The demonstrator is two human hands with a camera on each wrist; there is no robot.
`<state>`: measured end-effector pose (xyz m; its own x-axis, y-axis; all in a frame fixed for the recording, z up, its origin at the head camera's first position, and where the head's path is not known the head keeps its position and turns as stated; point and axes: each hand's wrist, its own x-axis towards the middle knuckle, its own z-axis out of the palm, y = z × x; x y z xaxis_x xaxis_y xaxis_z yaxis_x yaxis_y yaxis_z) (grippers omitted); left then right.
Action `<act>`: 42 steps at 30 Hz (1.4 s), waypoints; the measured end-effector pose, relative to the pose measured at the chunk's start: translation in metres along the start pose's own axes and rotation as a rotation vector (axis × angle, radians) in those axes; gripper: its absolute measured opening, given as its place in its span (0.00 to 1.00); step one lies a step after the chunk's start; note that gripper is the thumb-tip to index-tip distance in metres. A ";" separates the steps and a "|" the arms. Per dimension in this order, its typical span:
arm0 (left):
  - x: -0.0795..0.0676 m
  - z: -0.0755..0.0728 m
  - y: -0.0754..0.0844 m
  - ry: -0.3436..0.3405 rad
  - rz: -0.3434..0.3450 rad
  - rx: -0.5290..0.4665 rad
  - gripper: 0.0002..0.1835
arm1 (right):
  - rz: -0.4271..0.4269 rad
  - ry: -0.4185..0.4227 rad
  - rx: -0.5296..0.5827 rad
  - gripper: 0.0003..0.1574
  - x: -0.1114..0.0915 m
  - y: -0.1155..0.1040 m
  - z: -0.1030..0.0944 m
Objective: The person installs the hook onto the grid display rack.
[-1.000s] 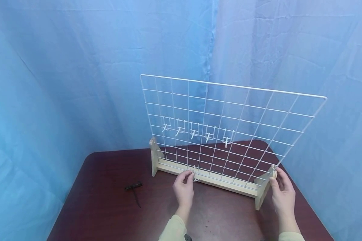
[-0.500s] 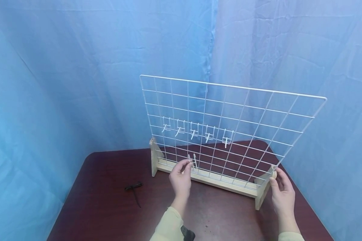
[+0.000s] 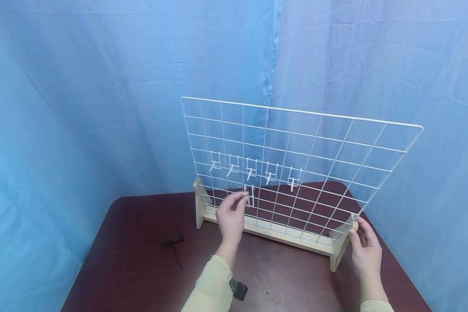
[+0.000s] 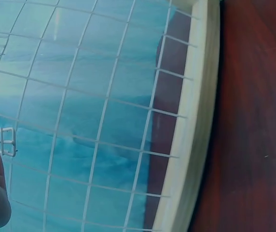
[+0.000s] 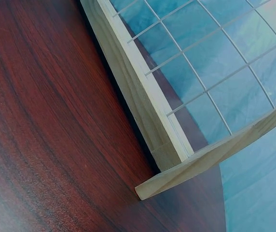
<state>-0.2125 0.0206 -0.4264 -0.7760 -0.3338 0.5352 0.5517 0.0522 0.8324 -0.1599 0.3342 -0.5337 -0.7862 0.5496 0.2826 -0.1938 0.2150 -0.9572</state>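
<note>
A white wire grid panel (image 3: 321, 114) stands upright in a pale wooden stand (image 3: 288, 236). My left hand (image 3: 231, 219) pinches a small white wire hook (image 3: 251, 197) between thumb and fingertips, in front of the grid's lower left part. The left wrist view shows this hook (image 4: 13, 141) side-on at the left edge, its square frame overlapping the wires. Several like hooks (image 3: 271, 177) hang in a row higher up. At the far right, my right hand (image 3: 368, 255) grips the top of the stand's end panel (image 5: 200, 166); most of that hand is outside the right wrist view.
The stand rests on a dark red-brown table (image 3: 140, 281). Left of it lies a small black object (image 3: 173, 241) with a thin tail. A black band (image 3: 238, 289) is at the left sleeve. Blue curtains (image 3: 101, 86) surround the table.
My left hand has lifted the hook from the stand's base beam up along the grid, slightly leftward, to below the row of hung hooks. The right hand has stayed in place.
</note>
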 end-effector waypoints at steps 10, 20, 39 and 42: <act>0.014 0.004 0.008 -0.039 0.023 0.093 0.05 | -0.022 -0.006 0.047 0.27 -0.006 -0.017 0.002; 0.018 0.004 0.006 -0.038 0.046 0.135 0.05 | -0.043 -0.004 0.061 0.27 -0.008 -0.022 0.003; 0.009 0.003 -0.052 -0.033 -0.020 0.121 0.05 | -0.012 -0.003 0.100 0.27 0.000 0.005 0.000; 0.007 0.002 -0.052 -0.035 -0.030 0.091 0.06 | -0.016 -0.003 0.124 0.27 0.000 0.005 0.000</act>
<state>-0.2476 0.0178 -0.4653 -0.8026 -0.3037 0.5134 0.4993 0.1289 0.8568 -0.1610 0.3353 -0.5382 -0.7838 0.5447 0.2984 -0.2778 0.1222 -0.9528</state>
